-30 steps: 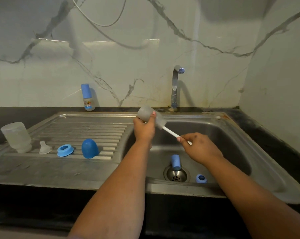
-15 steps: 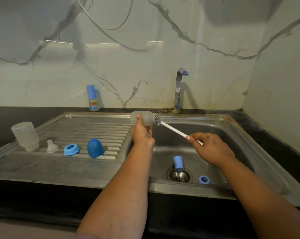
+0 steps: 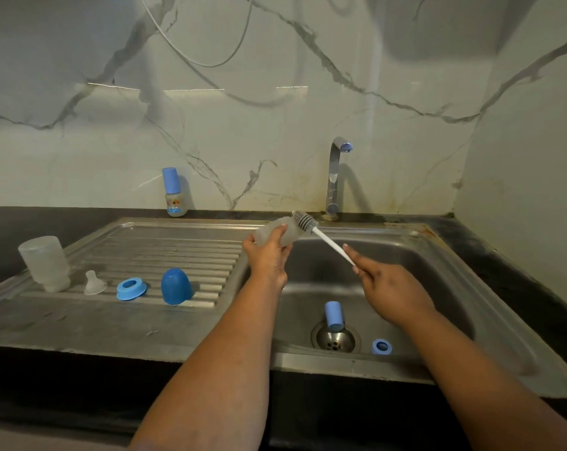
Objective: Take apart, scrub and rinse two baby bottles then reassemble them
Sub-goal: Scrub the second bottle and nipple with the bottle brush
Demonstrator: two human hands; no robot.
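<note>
A second ago the brush head sat inside the bottle's mouth; half a second ago only its tip was still in; now the bristles are out and lie just beside the opening, and the bottle has tipped lower, nearly level.

Nearest the camera, the sink's front rim [image 3: 340, 364] runs across below both forearms. Inside the basin a light blue cap [image 3: 333, 315] leans over the drain [image 3: 334, 339], and a small blue ring [image 3: 381, 346] lies on the basin floor just right of the drain. The rest of the basin floor and its right wall are bare steel, with open room under both hands.

On the ribbed drainboard [image 3: 165, 252] to the left stand, in a row near its front edge, a dark blue dome cap [image 3: 175, 286], a blue collar ring [image 3: 131, 289], a clear teat [image 3: 94, 283] and an upturned frosted bottle [image 3: 44, 263], each apart from its neighbour.

The right hand [image 3: 391, 292] pinches the lower end of the white brush handle [image 3: 332, 244] between curled fingers and thumb. The left hand [image 3: 269, 255] wraps the small frosted bottle [image 3: 280, 234] from below, thumb on top, holding it over the basin's left edge with its mouth toward the bristles [image 3: 303, 222].

Farther back, the tap [image 3: 336, 177] rises from the back rim, its spout above the brush head. A third bottle with a blue cap [image 3: 174, 193] stands on the dark counter against the marble wall.
</note>
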